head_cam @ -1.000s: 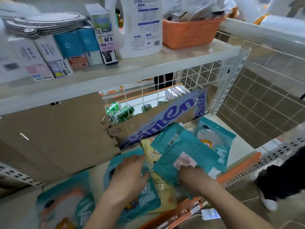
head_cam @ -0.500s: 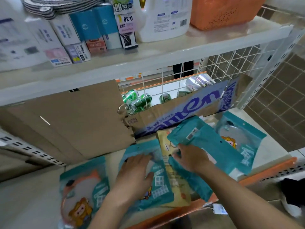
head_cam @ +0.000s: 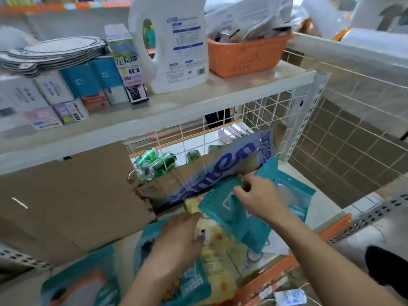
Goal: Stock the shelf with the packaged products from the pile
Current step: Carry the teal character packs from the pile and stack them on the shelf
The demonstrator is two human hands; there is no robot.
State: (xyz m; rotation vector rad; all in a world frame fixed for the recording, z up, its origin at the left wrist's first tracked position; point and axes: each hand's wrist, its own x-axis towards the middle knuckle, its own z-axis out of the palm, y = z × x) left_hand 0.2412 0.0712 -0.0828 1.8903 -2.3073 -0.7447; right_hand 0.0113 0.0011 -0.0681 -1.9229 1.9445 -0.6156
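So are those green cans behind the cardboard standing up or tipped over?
Tipped over: the green cans lie on their sides in a loose heap behind the wire grid, their ends pointing different ways.

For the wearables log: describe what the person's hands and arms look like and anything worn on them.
The left hand and right hand are bare: no gloves, and no ring, watch or bracelet shows. Both forearms are uncovered as far as the frame reaches; no sleeve is in view.
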